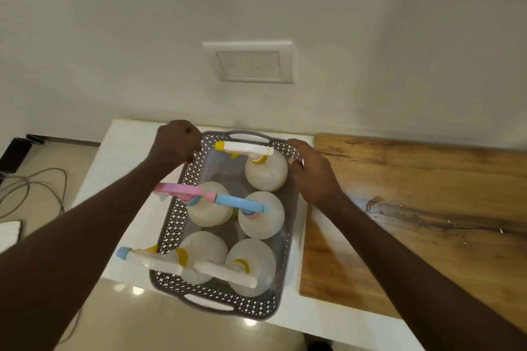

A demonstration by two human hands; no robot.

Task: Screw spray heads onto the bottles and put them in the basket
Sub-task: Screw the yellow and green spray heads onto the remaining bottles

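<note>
A grey perforated basket (172, 225) stands on the white counter and holds several translucent bottles, each with a spray head on. The far bottle (266, 175) has a white head with a yellow nozzle. In the middle row, one bottle (211, 208) carries a pink head and the other (263, 221) a blue one. The two near bottles (252, 253) have white heads. My left hand (176, 141) is curled at the basket's far left corner, on the rim. My right hand (312, 175) grips the far right rim, thumb inside.
A wooden board (413, 208) lies right of the basket, with water drops on it. The white counter (119, 157) ends just left of and in front of the basket. A wall switch plate (248, 62) is behind. Cables (31, 188) lie on the floor at the left.
</note>
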